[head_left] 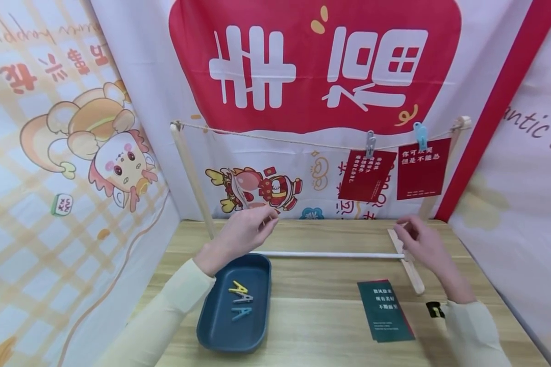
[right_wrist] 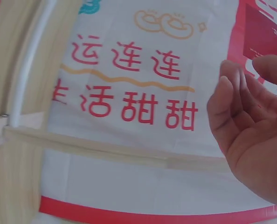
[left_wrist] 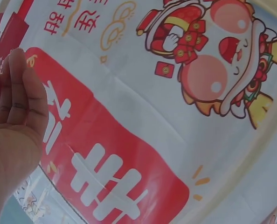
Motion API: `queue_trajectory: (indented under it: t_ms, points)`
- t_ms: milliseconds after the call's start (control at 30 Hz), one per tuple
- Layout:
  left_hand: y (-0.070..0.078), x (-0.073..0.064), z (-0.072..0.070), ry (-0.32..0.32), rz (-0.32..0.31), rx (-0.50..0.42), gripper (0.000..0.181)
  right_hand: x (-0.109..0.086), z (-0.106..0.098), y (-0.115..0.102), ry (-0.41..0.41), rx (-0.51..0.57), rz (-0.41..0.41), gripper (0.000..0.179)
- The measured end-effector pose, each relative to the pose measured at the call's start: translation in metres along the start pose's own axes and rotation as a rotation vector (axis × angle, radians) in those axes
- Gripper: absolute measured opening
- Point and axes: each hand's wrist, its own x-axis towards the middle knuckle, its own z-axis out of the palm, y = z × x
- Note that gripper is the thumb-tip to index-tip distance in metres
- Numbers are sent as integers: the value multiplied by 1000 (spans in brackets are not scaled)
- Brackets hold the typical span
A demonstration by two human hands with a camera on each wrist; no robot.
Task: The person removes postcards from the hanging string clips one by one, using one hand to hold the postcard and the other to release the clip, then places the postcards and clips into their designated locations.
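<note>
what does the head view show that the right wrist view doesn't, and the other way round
Only the head view shows the dark blue tray, the three pegs in it and the left hand. Only the right wrist view shows the palm side of the right hand and the red lettering that hanging red cards hide from the head. Both share the right hand, a red card and the white rod.

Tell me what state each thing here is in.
Left hand: empty, loosely bent
Right hand: empty, loosely curled
String: strung up, sagging
Two red cards: hanging from string
Upper grey clip: gripping one card
Upper blue clip: gripping other card
Three loose clips: lying in tray
Tray: upright, uncovered
Green card: lying flat
White rod: straight, horizontal
</note>
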Motion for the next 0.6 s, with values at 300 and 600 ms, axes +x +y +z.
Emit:
queue_trajectory:
  t_ms: [300,600]
  points:
    - [8,31,-13,86,53,-52,11,27,-11,-10,152,88,-21,36]
    - [20,65,-22,75,126,-135,15,35,-10,-12,206,71,-9,31]
